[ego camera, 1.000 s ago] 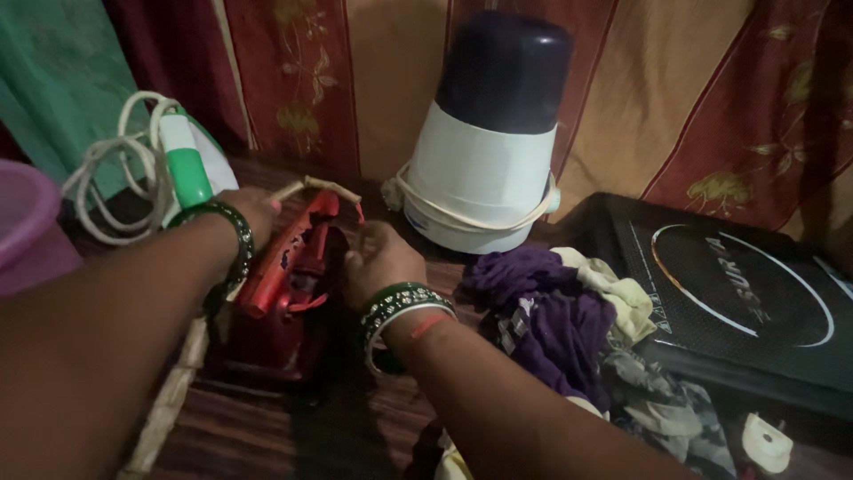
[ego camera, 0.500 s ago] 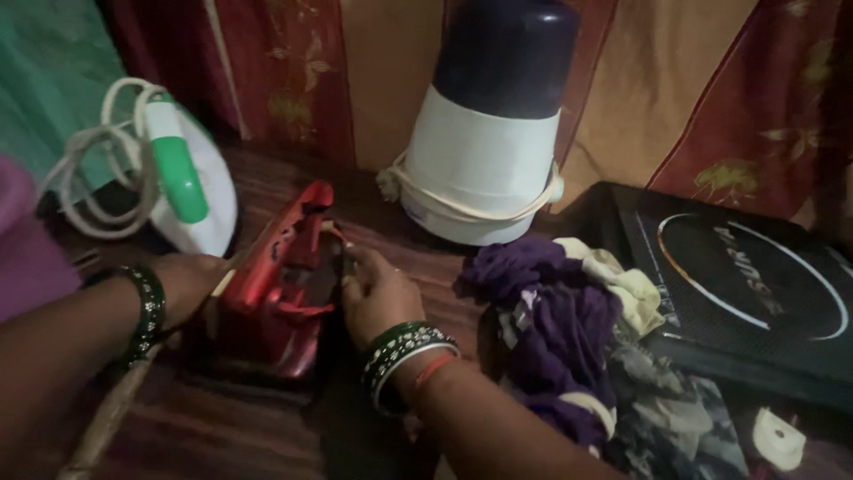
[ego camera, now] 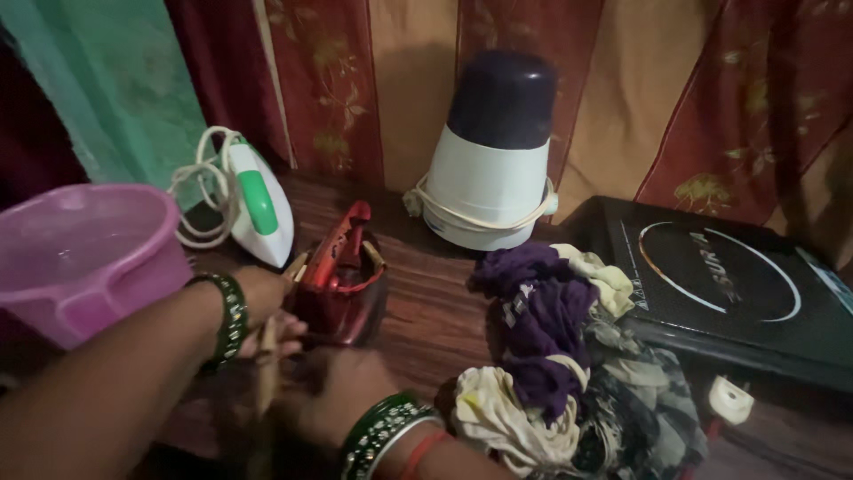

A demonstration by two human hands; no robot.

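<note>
- Left hand [ego camera: 267,302] — at 9 o'clock of the red iron [ego camera: 340,280], fingers curled against its rear end and around a pale cord [ego camera: 267,373] that trails down toward 6 o'clock; green bangles on the wrist.
- Right hand [ego camera: 342,404] — at 6 o'clock of the red iron, in shadow and blurred; cannot tell whether its fingers are spread or closed, or what they touch.
- Red iron — on the dark wooden table [ego camera: 435,320], tilted, its handle pointing to 12 o'clock.
- White-and-green iron [ego camera: 258,209] — at 10 o'clock, standing on end, cord coiled beside it.
- Pink plastic tub [ego camera: 84,258] — far 9 o'clock.
- White mixer base with dark cap [ego camera: 493,160] — at 1 o'clock.
- Heap of cloths [ego camera: 560,356] — at 3 o'clock, purple on top.
- Black induction cooktop [ego camera: 737,284] — beyond the heap.
</note>
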